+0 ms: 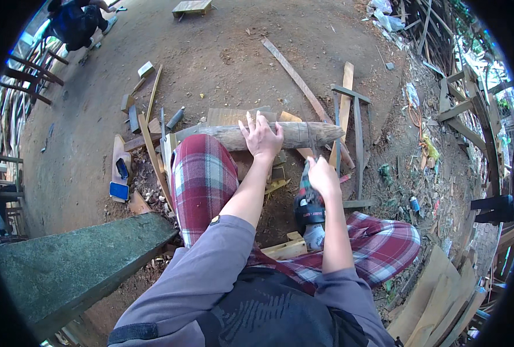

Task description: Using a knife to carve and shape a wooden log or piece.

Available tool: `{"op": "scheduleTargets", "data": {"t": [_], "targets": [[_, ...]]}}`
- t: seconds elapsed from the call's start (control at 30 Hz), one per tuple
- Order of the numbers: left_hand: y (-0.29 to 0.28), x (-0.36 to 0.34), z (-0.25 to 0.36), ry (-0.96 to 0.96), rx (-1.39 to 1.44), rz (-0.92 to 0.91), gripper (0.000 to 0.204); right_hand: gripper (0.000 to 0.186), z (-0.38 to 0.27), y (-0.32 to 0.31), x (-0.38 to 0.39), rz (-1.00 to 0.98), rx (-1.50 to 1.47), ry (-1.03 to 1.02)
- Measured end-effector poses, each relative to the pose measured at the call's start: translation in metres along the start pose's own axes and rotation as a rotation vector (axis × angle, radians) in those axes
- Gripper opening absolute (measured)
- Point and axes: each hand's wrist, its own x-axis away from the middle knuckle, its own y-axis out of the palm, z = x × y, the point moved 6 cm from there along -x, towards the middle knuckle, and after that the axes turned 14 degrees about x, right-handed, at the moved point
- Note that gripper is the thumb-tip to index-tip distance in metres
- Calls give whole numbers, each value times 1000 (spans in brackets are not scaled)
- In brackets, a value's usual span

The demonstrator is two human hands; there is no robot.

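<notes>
A weathered wooden log (216,137) with a tapered right end lies crosswise in front of me, beside my raised left knee. My left hand (261,137) lies on top of it, fingers spread. Close to the log's tapered end, my right hand (323,175) is closed around the handle of what looks like a hand saw (310,139). Its thin blade shows nearly edge-on, a narrow dark line across the log. Most of the handle is hidden in my fist. Under the log are flat wood pieces (234,115).
A green-grey bench slab (83,260) is at lower left. Long boards (294,75) and a wooden frame (358,139) lie beyond and right. A blue box (118,191) sits left. Planks (442,295) stack at lower right. Another person (77,23) crouches far left.
</notes>
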Motion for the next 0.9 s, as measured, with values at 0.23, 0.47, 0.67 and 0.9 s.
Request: {"op": "scheduleTargets", "data": {"t": [0.23,0.47,0.67,0.9], "targets": [[1,-3,0,19,55,17,39,50,23,-32,70,-95,42,103],[1,-4,-1,20,90,1,39,53,1,3,-46,-79,33,-37],[0,0,6,70,6,14,43,50,-1,15,-65,-34,13,-44],[6,-2,-1,56,-36,-31,50,44,1,-9,51,-51,1,44]]}}
